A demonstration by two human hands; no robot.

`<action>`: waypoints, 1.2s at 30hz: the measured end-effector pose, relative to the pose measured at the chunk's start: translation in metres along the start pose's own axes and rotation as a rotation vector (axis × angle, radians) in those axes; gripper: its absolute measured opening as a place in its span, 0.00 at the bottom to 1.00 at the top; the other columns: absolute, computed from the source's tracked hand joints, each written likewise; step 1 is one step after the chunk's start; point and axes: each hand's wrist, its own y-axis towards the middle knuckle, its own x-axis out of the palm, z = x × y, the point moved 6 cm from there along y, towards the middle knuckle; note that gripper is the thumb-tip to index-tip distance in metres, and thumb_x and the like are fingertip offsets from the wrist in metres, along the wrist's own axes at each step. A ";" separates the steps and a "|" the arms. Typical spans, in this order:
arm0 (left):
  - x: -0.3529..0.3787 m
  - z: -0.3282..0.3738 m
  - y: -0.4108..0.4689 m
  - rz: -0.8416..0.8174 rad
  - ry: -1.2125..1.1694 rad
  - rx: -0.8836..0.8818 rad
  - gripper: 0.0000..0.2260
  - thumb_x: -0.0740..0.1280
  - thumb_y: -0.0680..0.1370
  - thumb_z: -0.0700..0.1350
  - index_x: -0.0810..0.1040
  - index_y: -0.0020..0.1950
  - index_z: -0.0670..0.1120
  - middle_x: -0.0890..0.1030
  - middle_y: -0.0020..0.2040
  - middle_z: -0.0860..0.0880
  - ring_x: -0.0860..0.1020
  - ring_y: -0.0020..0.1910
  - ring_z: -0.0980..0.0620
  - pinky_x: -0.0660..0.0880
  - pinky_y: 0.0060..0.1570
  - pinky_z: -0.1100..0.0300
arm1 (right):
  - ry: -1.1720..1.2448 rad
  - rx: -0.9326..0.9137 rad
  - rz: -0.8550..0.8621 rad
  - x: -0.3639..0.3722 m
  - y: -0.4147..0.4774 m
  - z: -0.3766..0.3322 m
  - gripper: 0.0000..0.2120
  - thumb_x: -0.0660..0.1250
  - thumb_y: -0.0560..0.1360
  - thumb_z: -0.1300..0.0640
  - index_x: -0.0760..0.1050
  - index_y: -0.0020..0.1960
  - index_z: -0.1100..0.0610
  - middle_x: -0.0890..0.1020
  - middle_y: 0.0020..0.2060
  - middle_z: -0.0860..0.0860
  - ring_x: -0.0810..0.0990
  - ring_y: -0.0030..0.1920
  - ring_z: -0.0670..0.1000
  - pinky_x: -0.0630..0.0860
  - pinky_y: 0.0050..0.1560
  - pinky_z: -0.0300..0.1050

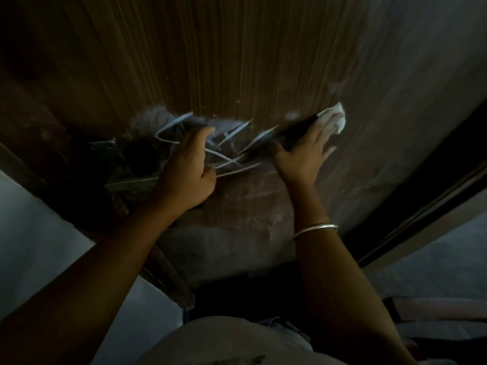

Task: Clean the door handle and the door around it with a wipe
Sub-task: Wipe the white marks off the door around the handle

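I see the right hand (308, 151) at about three o'clock from frame centre, fingers spread flat and pressing a white wipe (333, 118) against the wooden door (237, 61). The wipe shows only past the fingertips, bunched toward one o'clock of the hand. A thin bangle (315, 229) sits on that wrist.

The left hand (188, 164) sits at about nine o'clock of the right one, curled loosely, fingers bent around what I take to be the door handle (181, 127). The light is poor and reflections streak the metal, so I cannot tell whether that hand truly grips the handle or only rests on it. A dark bar runs between the two hands toward the wipe; I cannot say whether it belongs to the handle.

My main worry is the wipe. It is crumpled at the fingertips, not spread under the palm, so a sweep could drag bare skin across the door and leave smears instead of lifting them. It could also slip free and fall.

Second, the door seems to stand ajar, with a latch plate (105, 151) visible at nine o'clock of the left hand. Pressing hard could swing it away if the left hand is not really bracing.

Third, the dimness hides grime; patches near the handle may be missed.
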 end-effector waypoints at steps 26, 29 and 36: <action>0.030 -0.005 -0.027 -0.080 0.030 0.036 0.27 0.66 0.71 0.34 0.63 0.69 0.46 0.72 0.65 0.41 0.71 0.63 0.43 0.68 0.59 0.55 | 0.303 0.176 -0.109 0.041 -0.039 0.054 0.42 0.63 0.75 0.47 0.37 0.76 0.54 0.40 0.76 0.54 0.42 0.75 0.54 0.36 0.70 0.64; 0.032 -0.006 -0.033 -0.093 0.014 0.034 0.27 0.65 0.71 0.34 0.63 0.69 0.46 0.71 0.66 0.41 0.70 0.65 0.43 0.65 0.60 0.56 | 0.355 0.242 -0.261 0.066 -0.075 0.055 0.45 0.67 0.74 0.53 0.36 0.75 0.55 0.39 0.76 0.55 0.44 0.75 0.56 0.44 0.72 0.67; 0.037 -0.012 -0.043 -0.121 -0.010 -0.027 0.27 0.65 0.72 0.34 0.63 0.69 0.44 0.70 0.67 0.40 0.69 0.65 0.42 0.65 0.61 0.56 | 0.314 0.105 -0.119 0.046 -0.038 0.046 0.44 0.66 0.72 0.54 0.40 0.76 0.55 0.39 0.76 0.54 0.40 0.75 0.55 0.38 0.69 0.63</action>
